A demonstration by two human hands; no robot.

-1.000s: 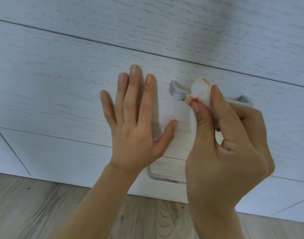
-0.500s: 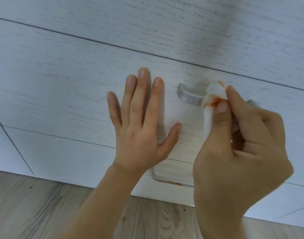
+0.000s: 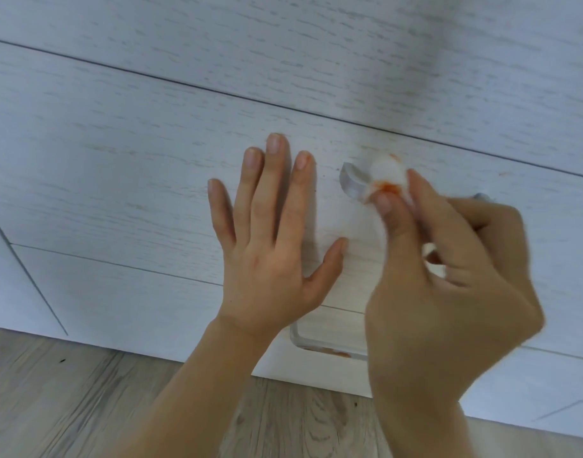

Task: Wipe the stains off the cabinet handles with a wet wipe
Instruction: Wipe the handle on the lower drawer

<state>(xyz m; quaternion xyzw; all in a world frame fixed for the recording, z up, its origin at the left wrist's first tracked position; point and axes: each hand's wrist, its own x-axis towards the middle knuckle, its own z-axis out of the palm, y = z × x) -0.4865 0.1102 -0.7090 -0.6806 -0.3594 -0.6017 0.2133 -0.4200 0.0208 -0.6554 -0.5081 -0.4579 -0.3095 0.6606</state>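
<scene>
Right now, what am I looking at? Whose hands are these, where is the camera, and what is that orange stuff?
There is no machine here, just a person's two bare hands. The camera sits on the person's head and looks forward and down, so you see the hands as the person sees them.

The flat left hand presses on the pale white wood-grain cabinet front. The right hand pinches a crumpled white wet wipe against the upper silver metal handle.

The orange stuff on the wipe looks like stain rubbed off the handle. The lower silver handle, partly hidden by the hands, shows an orange smear along its bottom edge, so it seems not cleaned yet. Below lies a grey-brown wooden floor.
</scene>
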